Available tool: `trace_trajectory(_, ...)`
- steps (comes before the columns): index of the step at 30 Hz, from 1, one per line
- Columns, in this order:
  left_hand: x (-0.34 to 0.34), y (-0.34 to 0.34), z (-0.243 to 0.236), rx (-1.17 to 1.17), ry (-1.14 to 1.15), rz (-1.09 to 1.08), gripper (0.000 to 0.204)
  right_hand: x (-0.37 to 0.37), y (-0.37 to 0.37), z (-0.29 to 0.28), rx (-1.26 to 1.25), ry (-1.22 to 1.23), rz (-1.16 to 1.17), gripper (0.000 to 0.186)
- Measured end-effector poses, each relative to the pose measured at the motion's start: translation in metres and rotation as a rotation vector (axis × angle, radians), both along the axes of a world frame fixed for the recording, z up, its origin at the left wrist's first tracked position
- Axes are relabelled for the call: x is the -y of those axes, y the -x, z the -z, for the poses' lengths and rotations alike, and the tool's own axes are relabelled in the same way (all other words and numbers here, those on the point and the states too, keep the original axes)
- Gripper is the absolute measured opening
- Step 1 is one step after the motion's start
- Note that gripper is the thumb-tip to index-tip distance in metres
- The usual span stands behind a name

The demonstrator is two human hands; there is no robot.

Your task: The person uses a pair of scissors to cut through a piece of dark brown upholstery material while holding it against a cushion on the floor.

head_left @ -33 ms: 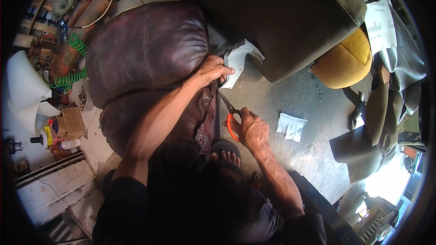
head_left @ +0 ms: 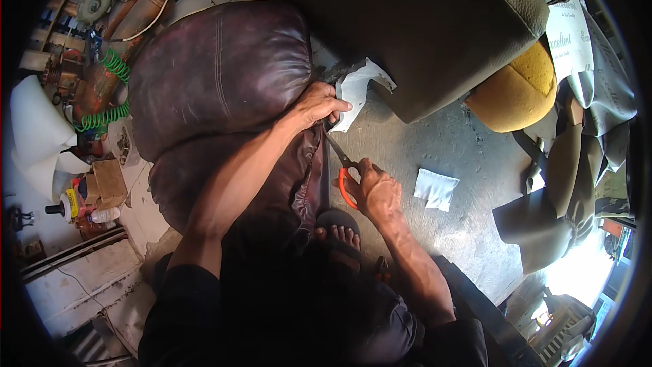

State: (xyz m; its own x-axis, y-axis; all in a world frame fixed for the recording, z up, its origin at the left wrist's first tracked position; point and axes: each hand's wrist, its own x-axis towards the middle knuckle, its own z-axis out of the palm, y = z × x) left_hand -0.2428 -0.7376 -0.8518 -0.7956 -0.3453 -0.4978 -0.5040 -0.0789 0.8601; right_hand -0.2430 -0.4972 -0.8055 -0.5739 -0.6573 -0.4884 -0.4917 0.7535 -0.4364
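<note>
My left hand (head_left: 318, 104) grips a curved white piece of material (head_left: 352, 95) at the right side of a dark maroon leather cushion (head_left: 217, 71). Lower right, my right hand (head_left: 377, 194) is closed on orange-handled scissors (head_left: 348, 190), whose blades point up and left toward the bottom end of the white piece; whether they touch it I cannot tell. Loose folds of maroon leather (head_left: 309, 177) hang just left of the blades. My sandalled foot (head_left: 337, 238) shows below.
A large dark upholstered piece (head_left: 407, 20) fills the top, beside yellow foam (head_left: 516, 95). Dark leather offcuts (head_left: 543, 224) lie right; a white scrap (head_left: 436, 189) and pliers (head_left: 382, 272) are on the floor (head_left: 475, 163). A compressor with green hose (head_left: 112, 64) and boxes (head_left: 105, 183) stand left.
</note>
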Motion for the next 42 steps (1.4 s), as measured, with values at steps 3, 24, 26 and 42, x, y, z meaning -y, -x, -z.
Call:
trace_trajectory(3, 0.000, 0.003, 0.004, -0.023, -0.012, 0.000, 0.028, 0.005, 0.005, 0.005, 0.011, 0.036, -0.007, 0.065)
trace_trajectory(24, 0.011, 0.013, 0.013, -0.171, -0.130, -0.140, 0.021, 0.002, -0.003, 0.018, -0.072, 0.083, 0.022, 0.061)
trace_trajectory(26, 0.014, 0.022, 0.003, -0.300, -0.257, -0.330, 0.018, 0.000, 0.004, 0.010, -0.058, 0.079, 0.015, 0.059)
trace_trajectory(42, 0.026, 0.026, -0.014, -0.372, -0.288, -0.426, 0.018, 0.012, -0.004, 0.005, -0.046, 0.138, 0.093, 0.059)
